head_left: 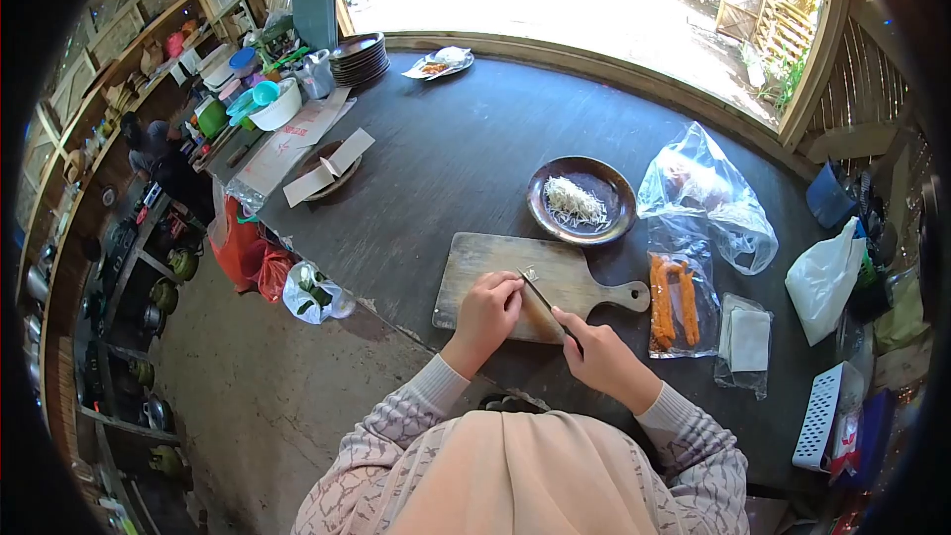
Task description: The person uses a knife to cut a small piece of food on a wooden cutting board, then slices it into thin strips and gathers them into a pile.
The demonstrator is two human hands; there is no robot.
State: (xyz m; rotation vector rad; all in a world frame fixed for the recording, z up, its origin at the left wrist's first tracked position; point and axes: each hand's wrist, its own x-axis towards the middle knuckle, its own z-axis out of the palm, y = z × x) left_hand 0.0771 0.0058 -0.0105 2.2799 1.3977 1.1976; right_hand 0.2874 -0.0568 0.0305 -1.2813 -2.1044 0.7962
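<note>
Right hand (pixel 599 352) grips a slim dark knife (pixel 548 301), left hand (pixel 485 309) curled on the paddle-shaped wooden cutting board (pixel 490 260), its grip hidden; beyond the hands, a round brown plate (pixel 607 174) holds pale shreds (pixel 573 200), with a clear bag of orange sticks (pixel 675 302) to the right.

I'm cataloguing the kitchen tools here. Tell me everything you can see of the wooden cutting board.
The cutting board is pale, worn wood, rectangular, with a short holed handle pointing right. It lies flat on the dark table near its front edge. The left hand rests on it; the right hand holds a knife over it.
</note>
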